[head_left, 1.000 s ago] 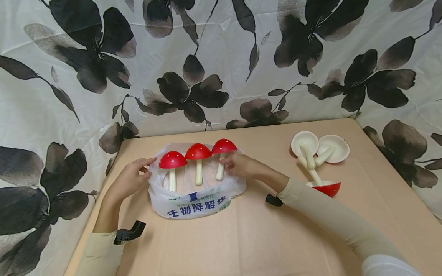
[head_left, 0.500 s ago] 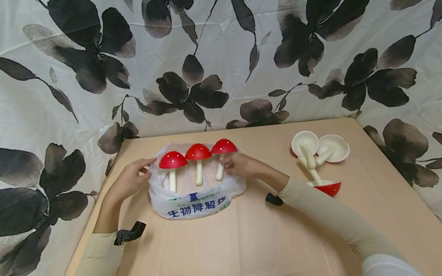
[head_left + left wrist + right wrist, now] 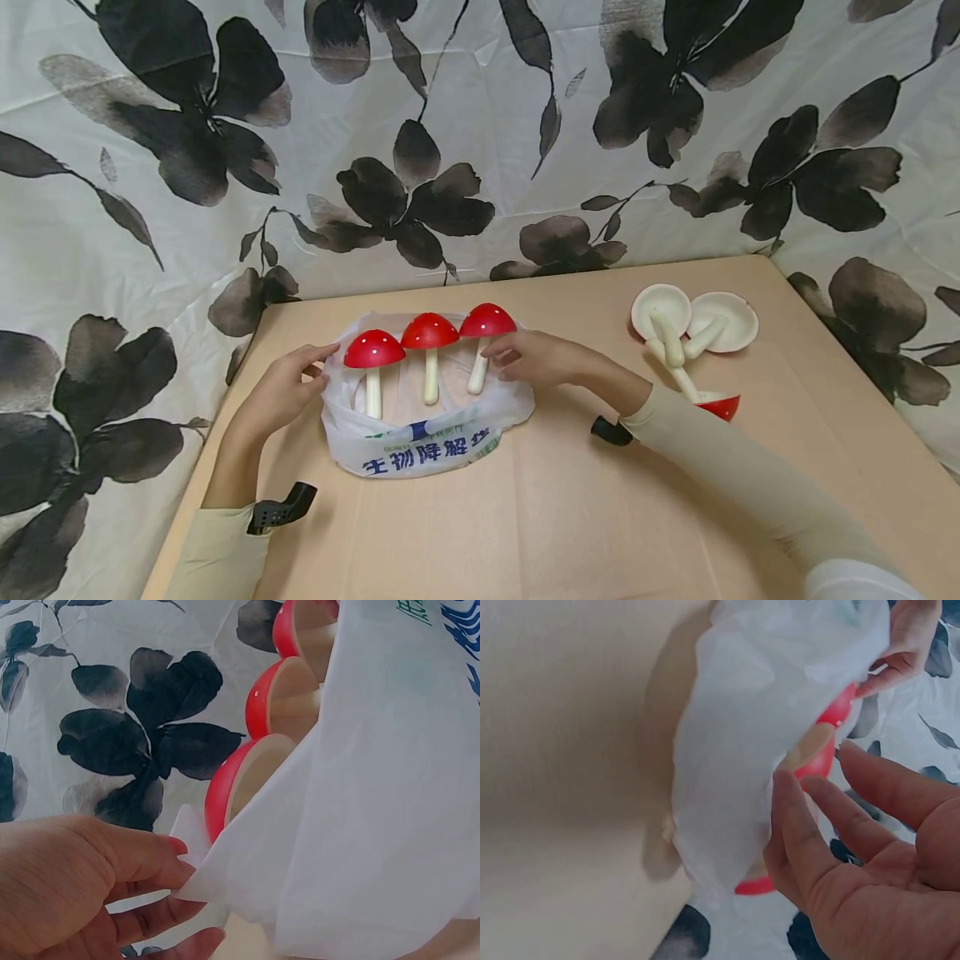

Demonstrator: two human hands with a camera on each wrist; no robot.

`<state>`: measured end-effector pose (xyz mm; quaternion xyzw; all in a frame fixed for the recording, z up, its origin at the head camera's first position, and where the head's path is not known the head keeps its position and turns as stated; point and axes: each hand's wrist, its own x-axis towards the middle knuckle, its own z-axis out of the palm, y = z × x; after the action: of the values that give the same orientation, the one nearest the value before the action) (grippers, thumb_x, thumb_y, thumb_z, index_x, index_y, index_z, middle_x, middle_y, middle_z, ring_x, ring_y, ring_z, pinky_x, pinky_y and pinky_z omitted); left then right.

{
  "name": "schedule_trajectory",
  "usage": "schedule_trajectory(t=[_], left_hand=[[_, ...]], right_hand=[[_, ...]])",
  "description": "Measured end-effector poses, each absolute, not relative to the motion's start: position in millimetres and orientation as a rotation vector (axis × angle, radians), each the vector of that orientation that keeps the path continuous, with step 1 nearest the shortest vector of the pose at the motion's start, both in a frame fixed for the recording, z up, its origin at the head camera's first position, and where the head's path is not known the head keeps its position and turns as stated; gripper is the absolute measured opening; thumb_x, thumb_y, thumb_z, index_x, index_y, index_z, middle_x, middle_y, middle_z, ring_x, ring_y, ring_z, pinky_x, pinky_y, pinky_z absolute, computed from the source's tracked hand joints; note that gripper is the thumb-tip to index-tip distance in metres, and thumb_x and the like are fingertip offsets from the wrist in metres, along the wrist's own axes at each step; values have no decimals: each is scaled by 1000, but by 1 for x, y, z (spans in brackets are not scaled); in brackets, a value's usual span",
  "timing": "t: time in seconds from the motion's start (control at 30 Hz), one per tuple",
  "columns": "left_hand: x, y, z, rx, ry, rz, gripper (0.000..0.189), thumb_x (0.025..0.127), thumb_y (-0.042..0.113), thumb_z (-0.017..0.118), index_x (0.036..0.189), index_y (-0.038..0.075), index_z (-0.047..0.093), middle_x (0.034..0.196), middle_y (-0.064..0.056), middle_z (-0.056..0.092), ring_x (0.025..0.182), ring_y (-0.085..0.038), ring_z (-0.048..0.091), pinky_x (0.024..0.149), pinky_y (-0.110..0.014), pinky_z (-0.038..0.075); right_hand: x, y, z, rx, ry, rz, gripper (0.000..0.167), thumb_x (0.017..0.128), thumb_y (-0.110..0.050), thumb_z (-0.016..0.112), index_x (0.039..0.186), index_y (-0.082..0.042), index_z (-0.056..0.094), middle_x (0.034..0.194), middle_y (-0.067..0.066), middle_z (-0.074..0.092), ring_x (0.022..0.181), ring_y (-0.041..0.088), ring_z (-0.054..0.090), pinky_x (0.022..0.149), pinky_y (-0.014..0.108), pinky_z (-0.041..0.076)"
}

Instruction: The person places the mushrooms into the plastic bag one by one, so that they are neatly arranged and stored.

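Observation:
A white plastic bag (image 3: 431,454) with blue and green print lies open on the table. Three toy mushrooms stand in its mouth: a left mushroom (image 3: 374,350), a middle mushroom (image 3: 430,332) and a right mushroom (image 3: 487,322), all with red, white-dotted caps and pale stems. At the bag's left rim, my left hand (image 3: 283,392) pinches the plastic between thumb and fingers, as the left wrist view shows. My right hand (image 3: 543,360) is beside the right mushroom's stem. In the right wrist view its thumb stands apart from the fingers, and the fingertips are right at the bag's rim.
Several more mushrooms lie piled at the table's right side, among them an upturned white-bottomed one (image 3: 723,323) and a red-capped one (image 3: 722,407). A floral curtain (image 3: 540,167) hangs behind the light wooden table (image 3: 562,517).
My right hand has loosened and shifted slightly right, away from the right mushroom's stem. The left hand, bag and mushrooms keep their places.

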<state>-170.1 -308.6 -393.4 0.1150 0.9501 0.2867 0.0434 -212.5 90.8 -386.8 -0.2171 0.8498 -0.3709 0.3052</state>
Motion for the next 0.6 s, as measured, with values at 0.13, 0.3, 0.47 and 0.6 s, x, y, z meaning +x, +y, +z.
schedule_trajectory(t=[0.13,0.3,0.47,0.6], left_hand=[[-171,-310,-393,351,2904,873,50,94,-4,61,144,-3,53,128,-24,62,105,-38,63,76,-24,53],[-173,-310,-393,333,2893,871,51,95,-3,61,145,-2,53,129,-24,61,106,-37,62,75,-22,53],[-175,-309,-393,333,2898,859,51,95,-2,62,145,-2,53,126,-23,63,105,-36,61,75,-23,53],[-174,-309,-393,344,2899,868,51,94,-3,62,144,-3,53,126,-23,63,105,-36,62,75,-22,53]], right_hand=[[-212,99,-379,-610,2254,-974,47,96,-9,65,143,-13,60,143,14,58,132,33,54,98,39,54],[-212,108,-371,-628,2241,-1002,49,95,-7,68,142,-12,60,145,15,56,130,33,56,96,40,56],[-212,117,-366,-667,2241,-1021,49,95,-10,69,142,-13,60,146,13,56,129,32,57,93,39,57],[-211,128,-364,-708,2243,-1039,48,95,-12,69,143,-12,60,145,13,58,128,33,58,95,39,56]])
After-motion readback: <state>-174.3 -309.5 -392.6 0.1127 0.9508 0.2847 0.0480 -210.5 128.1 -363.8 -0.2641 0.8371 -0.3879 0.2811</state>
